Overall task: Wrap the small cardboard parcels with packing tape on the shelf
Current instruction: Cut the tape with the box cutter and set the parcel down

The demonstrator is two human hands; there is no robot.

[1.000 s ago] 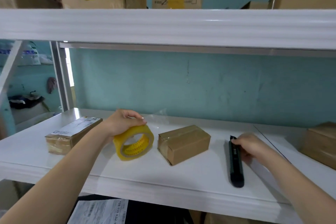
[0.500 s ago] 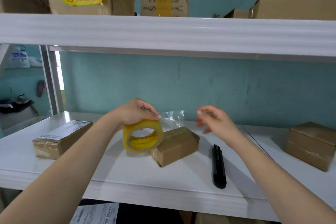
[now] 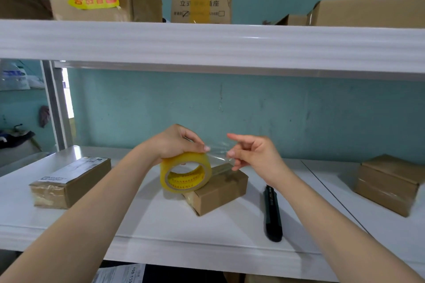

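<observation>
The left hand (image 3: 177,142) grips the roll (image 3: 186,173) from above, the right hand (image 3: 253,154) pinches its loose film (image 3: 218,151), and the parcel (image 3: 220,188) lies on the shelf (image 3: 161,220) directly beneath that stretch, slanting back-right.

Soft daylight, wide-angle edge distortion.

Both my bare forearms come in from the bottom corners and nearly meet in the middle. My left hand (image 3: 177,145) is curled over the top of the tape roll (image 3: 186,174), gripping it. My right hand (image 3: 255,154) pinches the loose tape end (image 3: 218,153), index finger sticking out.
</observation>
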